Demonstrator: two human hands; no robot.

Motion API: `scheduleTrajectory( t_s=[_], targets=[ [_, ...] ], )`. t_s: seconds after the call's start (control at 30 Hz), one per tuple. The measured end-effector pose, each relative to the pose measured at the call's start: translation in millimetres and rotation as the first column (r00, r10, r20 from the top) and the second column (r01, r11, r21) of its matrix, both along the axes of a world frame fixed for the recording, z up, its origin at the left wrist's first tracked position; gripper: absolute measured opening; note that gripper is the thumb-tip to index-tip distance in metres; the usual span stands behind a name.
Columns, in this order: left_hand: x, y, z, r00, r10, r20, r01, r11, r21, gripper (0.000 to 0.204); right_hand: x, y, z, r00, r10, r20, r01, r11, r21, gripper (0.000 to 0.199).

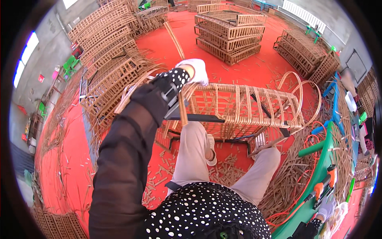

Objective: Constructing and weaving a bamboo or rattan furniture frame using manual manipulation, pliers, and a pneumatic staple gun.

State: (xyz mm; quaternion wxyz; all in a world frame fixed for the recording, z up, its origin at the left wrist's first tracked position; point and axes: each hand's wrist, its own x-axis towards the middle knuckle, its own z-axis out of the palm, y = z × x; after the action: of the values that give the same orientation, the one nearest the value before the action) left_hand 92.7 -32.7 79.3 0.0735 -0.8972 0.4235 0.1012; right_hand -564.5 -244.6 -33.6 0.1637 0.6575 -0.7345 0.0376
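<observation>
My left hand (194,71), in a white glove, is closed at the left end of a woven basket frame (238,105). A flat brown wicker strip (175,40) rises from that hand, and a strip end (183,109) hangs below it. The frame has a wrapped rim, dark metal bars and loose strip loops (312,93) at its right end; it stands before my knees. At the lower right my gloved right hand (327,209) reaches to the green bench, beside orange-and-black hand tools (324,185) and a clear plastic bag (338,217). Its fingers are too unclear to read.
Stacked wicker frames (229,38) stand ahead, with more piles at left (115,59) and right (302,51). Cut strip scraps litter the red floor (155,175). An orange cord (306,175) runs along the green bench (318,163). Another person (349,81) is at the far right.
</observation>
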Motion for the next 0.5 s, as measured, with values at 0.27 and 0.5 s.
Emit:
scheduleTrajectory(
  t_s=[0.27,0.5],
  targets=[
    [-60.3,-45.3,-33.6,0.228,-0.205,-0.952,-0.677,0.669,-0.306,0.013,139.7,3.5,-3.4,0.682,0.690,0.244,-0.653,0.724,-0.223,0.039],
    [-76.3,7.9,-60.9,-0.090,-0.259,-0.962,-0.718,0.686,-0.118,0.013,317.1,111.4,32.6,0.047,-0.103,0.994,-0.995,0.086,0.056,0.043]
  ],
)
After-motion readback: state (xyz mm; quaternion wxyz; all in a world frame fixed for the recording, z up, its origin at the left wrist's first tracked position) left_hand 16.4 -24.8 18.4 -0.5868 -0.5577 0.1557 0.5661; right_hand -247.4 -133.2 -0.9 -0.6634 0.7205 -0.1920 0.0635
